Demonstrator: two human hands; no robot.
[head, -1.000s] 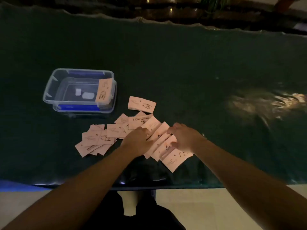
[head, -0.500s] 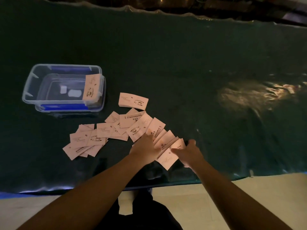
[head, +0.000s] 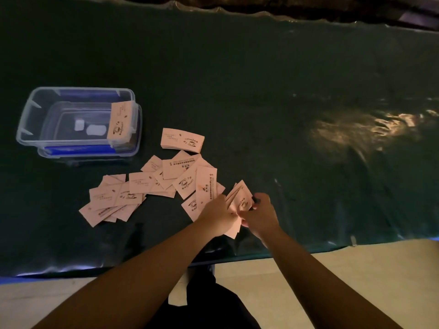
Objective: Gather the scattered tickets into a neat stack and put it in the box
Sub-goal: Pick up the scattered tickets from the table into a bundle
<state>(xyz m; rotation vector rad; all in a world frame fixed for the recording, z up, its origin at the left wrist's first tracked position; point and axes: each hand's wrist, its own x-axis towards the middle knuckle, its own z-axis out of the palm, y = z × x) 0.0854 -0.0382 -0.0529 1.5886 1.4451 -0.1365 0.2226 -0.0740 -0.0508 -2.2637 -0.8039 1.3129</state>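
Several pale pink tickets [head: 152,186] printed with a coffee cup lie scattered and overlapping on the dark table. A small squared stack of tickets [head: 182,140] lies apart behind them. A clear plastic box [head: 35,110] stands at the left, with one ticket [head: 120,121] leaning inside against its right wall. My left hand [head: 217,216] and my right hand [head: 260,216] meet near the front edge, both holding a fanned bunch of tickets [head: 240,198] lifted off the table.
The table is covered by a dark green glossy sheet [head: 261,91] with a bright glare patch [head: 363,129] at the right. Its front edge [head: 237,255] runs just below my hands. The box rests on a blue lid [head: 78,150]. Pale floor shows below.
My hands slid several tickets from the right end of the spread toward the front edge, then closed together on them and lifted them into a bunch. The camera view shifted.
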